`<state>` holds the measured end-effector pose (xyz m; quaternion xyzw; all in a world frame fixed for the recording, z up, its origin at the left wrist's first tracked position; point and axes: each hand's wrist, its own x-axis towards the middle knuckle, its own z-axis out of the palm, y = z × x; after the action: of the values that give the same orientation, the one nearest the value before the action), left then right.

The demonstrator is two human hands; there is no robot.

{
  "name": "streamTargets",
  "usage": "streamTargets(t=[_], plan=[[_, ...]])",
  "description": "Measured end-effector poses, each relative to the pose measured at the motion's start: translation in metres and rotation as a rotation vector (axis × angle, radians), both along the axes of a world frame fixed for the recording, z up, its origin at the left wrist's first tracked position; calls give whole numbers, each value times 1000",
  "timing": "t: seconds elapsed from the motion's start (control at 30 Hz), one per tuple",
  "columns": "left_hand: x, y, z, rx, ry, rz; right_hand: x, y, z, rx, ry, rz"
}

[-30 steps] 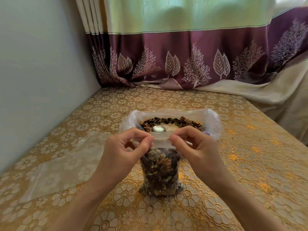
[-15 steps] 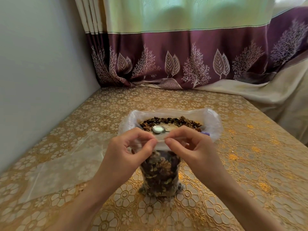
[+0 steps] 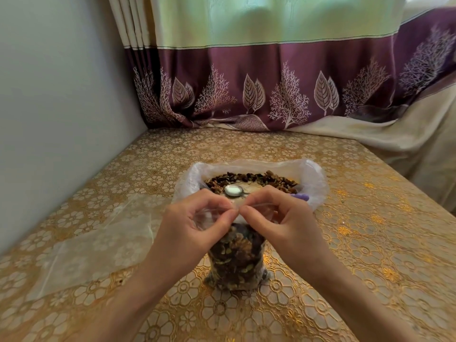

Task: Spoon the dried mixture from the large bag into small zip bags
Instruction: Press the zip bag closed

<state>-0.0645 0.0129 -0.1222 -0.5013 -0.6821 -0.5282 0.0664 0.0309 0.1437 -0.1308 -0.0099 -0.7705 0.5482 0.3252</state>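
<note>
Both my hands, left hand point(image 3: 197, 223) and right hand point(image 3: 278, 218), pinch the filled small zip bag point(image 3: 235, 257) along its top strip at centre frame, fingers curled, seal running left-right between them

A table point(image 3: 357, 218) under a gold cloth with a raised flower pattern spreads beneath and all around the hands. Well beyond the hands, at the table's far edge, hangs a curtain point(image 3: 271, 77): pale green above, purple below, with white branch and leaf prints, its hem resting on the tabletop. A plain grey wall point(image 3: 56, 95) runs along the side past the left hand. Far out past the right hand, a cream cloth point(image 3: 407, 141) drapes down off the table's far corner.
</note>
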Motion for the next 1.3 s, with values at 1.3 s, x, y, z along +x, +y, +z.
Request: streamTargets(t=[1.3], plan=[[-45, -10, -18, 82, -688, -212, 5, 30, -6, -143, -10, -51]])
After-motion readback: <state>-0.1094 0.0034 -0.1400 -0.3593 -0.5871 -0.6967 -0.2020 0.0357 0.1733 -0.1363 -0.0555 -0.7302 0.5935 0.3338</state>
